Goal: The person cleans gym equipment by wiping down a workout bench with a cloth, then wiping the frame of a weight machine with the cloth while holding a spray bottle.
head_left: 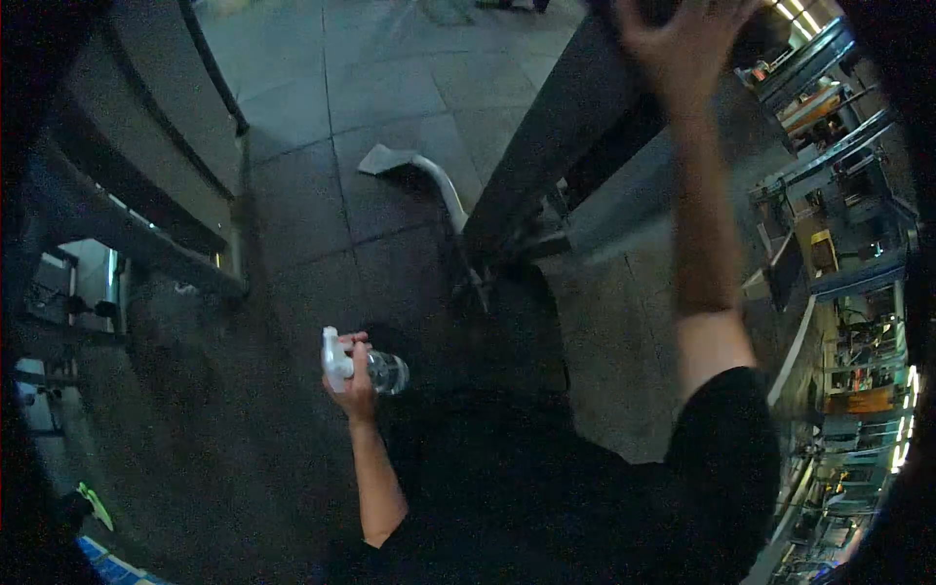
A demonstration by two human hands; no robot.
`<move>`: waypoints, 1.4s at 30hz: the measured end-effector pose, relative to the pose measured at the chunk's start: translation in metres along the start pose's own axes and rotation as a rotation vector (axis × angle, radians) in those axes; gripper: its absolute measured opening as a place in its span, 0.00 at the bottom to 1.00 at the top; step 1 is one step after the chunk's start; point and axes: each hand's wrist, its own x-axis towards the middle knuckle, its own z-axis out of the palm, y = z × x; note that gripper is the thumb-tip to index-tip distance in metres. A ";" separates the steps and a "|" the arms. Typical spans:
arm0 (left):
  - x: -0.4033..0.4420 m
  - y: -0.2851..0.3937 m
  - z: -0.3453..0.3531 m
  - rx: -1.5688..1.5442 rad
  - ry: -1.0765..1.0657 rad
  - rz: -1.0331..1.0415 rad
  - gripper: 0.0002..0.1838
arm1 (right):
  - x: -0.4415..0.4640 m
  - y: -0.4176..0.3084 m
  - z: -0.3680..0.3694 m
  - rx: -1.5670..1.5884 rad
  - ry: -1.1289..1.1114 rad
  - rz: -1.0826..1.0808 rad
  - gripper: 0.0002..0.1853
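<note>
My left hand (357, 385) is closed around a clear spray bottle (388, 372) with a white trigger head (334, 358). The bottle lies tilted sideways, low in front of my body. My right hand (687, 49) reaches far forward to the top of the view, fingers spread over a dark part of a large machine (575, 107). Motion blurs this hand a little, and the frame edge cuts off its fingertips. Whether it presses on the dark surface or hovers above it, I cannot tell.
A curved pale metal foot plate (419, 166) juts out at the machine's base over the tiled floor (390, 253). Dark framed equipment (146, 214) stands on the left. More equipment and bright lights line the right. A yellow-green shoe (95, 507) shows at lower left.
</note>
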 end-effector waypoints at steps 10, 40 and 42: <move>-0.001 -0.008 -0.008 0.108 -0.091 0.088 0.08 | -0.306 -0.185 -0.229 0.606 -1.007 1.241 0.46; 0.044 0.134 0.121 0.275 -0.349 0.314 0.08 | -0.139 -0.085 -0.108 0.683 -0.660 1.234 0.39; 0.047 0.205 0.164 0.303 -0.450 0.379 0.08 | -0.157 -0.093 -0.131 0.675 -0.792 1.292 0.39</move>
